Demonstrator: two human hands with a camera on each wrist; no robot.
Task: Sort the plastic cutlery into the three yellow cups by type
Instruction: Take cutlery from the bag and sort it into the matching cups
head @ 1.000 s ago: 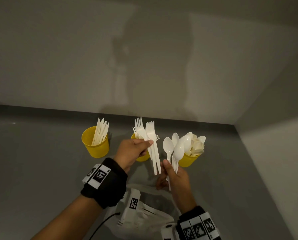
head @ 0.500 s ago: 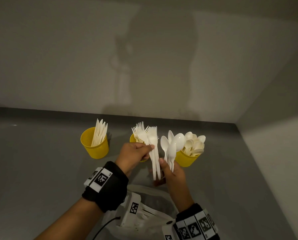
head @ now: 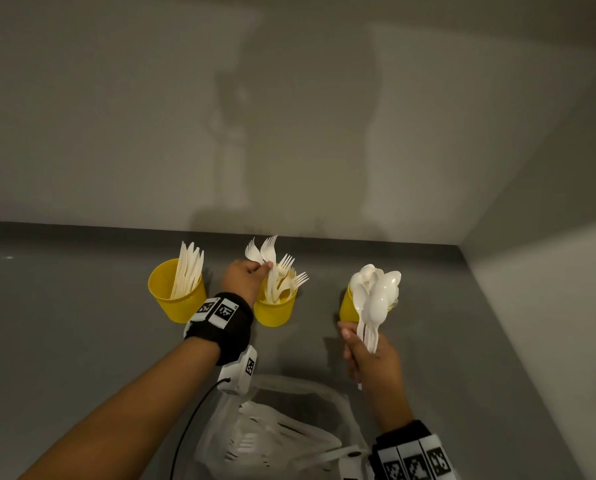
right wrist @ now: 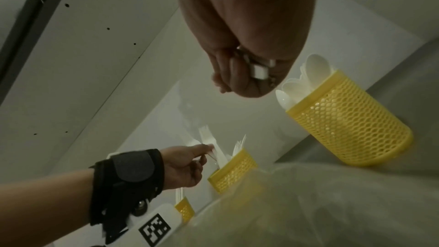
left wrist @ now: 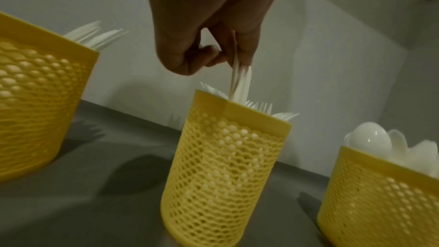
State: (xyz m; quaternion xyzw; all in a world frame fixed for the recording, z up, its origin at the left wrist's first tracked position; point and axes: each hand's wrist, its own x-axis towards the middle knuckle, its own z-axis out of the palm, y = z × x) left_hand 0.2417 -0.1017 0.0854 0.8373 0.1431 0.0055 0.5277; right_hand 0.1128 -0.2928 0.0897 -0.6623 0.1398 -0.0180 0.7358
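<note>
Three yellow mesh cups stand in a row on the grey surface. The left cup (head: 177, 292) holds white knives (head: 187, 271). My left hand (head: 246, 277) pinches a few white forks (head: 267, 258) whose handles reach down into the middle cup (head: 275, 311), among other forks. The left wrist view shows the fork handles (left wrist: 240, 84) entering that cup (left wrist: 225, 166). My right hand (head: 365, 348) grips a bunch of white spoons (head: 376, 299) by the handles, just in front of the right cup (head: 347, 308), which is full of spoons.
A clear plastic bag (head: 282, 431) with more white cutlery lies on the surface near me, between my arms. Walls close the space at the back and on the right (head: 549, 306). Bare grey surface (head: 64, 323) stretches to the left.
My left hand moved forward and lowered the forks' handles into the middle cup. My right hand moved right with the spoons, toward the right cup.
</note>
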